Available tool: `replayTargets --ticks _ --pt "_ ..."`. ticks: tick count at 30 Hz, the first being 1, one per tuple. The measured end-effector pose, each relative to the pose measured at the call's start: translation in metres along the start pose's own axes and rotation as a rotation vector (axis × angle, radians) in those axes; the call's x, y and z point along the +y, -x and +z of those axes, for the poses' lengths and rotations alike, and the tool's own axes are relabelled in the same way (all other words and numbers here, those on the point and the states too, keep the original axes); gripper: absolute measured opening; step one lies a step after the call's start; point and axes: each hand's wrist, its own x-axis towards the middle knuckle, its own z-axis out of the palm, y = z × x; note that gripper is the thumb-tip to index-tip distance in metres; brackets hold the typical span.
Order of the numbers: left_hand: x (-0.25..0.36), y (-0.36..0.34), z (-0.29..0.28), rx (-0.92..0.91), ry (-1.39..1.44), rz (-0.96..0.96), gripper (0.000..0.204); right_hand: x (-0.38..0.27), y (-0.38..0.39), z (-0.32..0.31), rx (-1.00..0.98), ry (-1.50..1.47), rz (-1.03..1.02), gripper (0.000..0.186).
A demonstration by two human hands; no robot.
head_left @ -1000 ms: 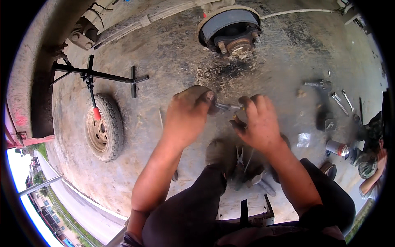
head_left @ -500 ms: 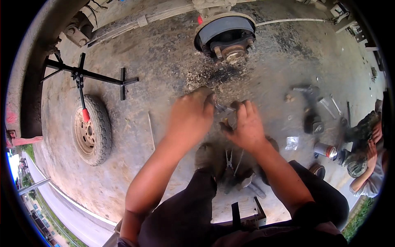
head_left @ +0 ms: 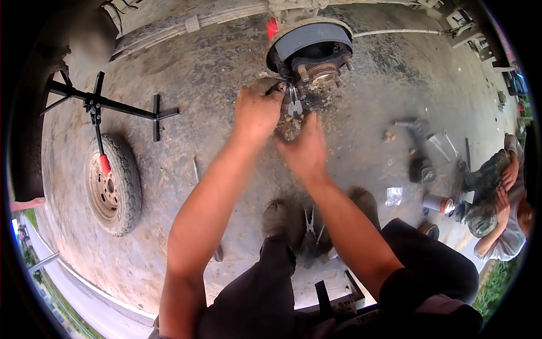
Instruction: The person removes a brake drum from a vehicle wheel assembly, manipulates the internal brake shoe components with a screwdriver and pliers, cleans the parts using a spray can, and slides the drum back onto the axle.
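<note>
Both hands have reached up, left (head_left: pixel 257 110) and right (head_left: pixel 305 150) pinching one small metal part (head_left: pixel 293 107) beside one brake hub (head_left: pixel 313 53).

I see a spare wheel (head_left: pixel 110 189) flat on the concrete, black cross wrench (head_left: pixel 104 107) beside it, pliers (head_left: pixel 309 221) between the shoes, probably sockets (head_left: pixel 420 169) right, a crouching person (head_left: pixel 499 209).

Both bare hands, left hand (head_left: pixel 257 110) and right hand (head_left: pixel 305 148), work small metal pliers (head_left: pixel 293 107) against the greasy grey brake drum hub (head_left: pixel 311 53).
</note>
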Motion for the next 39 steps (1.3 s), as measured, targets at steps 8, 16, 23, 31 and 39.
replayTargets --ticks 8,16,23,31,39 --pt "-0.012 -0.012 0.0 0.011 0.055 0.029 0.02 0.008 -0.009 0.011 0.065 0.056 -0.102 0.061" --pt "-0.023 -0.021 0.0 0.028 0.012 0.05 0.02 0.012 -0.016 0.021 0.09 0.017 -0.095 0.055" --pt "-0.03 -0.027 0.004 0.06 -0.064 0.119 0.018 0.031 -0.03 0.04 0.206 0.032 -0.209 0.056" --pt "-0.028 -0.022 0.011 0.03 0.135 0.024 0.019 0.06 -0.058 0.048 0.313 0.078 -0.392 0.061" --pt "-0.041 -0.027 0.014 0.057 0.224 0.016 0.018 0.052 -0.055 0.045 0.078 -0.071 -0.269 0.078"
